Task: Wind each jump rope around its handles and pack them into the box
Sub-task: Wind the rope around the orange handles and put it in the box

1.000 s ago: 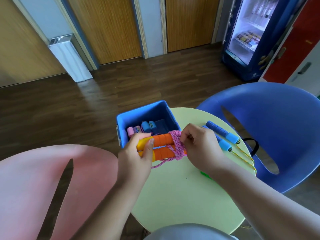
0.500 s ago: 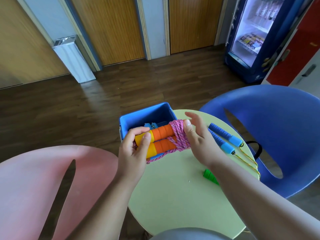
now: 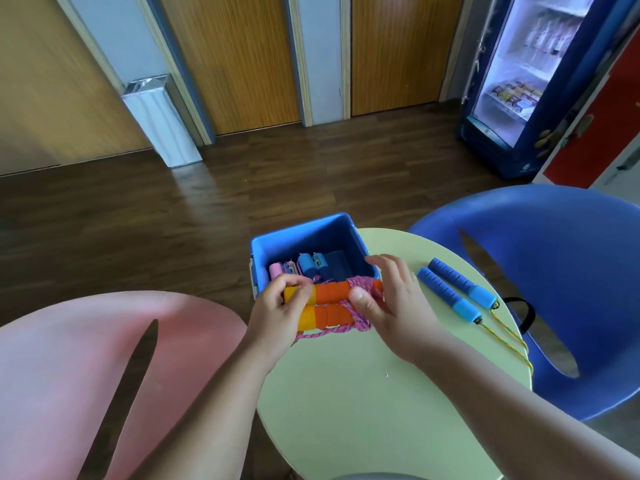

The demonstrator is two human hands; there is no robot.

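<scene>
Pale green and round, the worktop (image 3: 363, 410) lies nearest, between a pink chair (image 3: 69, 358) at lower left and a blue chair (image 3: 561, 265) at right. Above it the left hand (image 3: 278, 308) grips the yellow ends of the orange-handled jump rope (image 3: 329, 303), while the right hand (image 3: 396, 306) pinches its pink cord (image 3: 362, 287), mostly wound, one loop hanging loose. Just behind, the blue box (image 3: 304, 237) already holds a few bundled ropes. One blue-handled rope (image 3: 453, 289) lies unwound at right, so I judge the job past halfway. Beyond: dark wood floor (image 3: 173, 209), wooden doors (image 3: 249, 57), a lit drinks fridge (image 3: 519, 98) upper right.
</scene>
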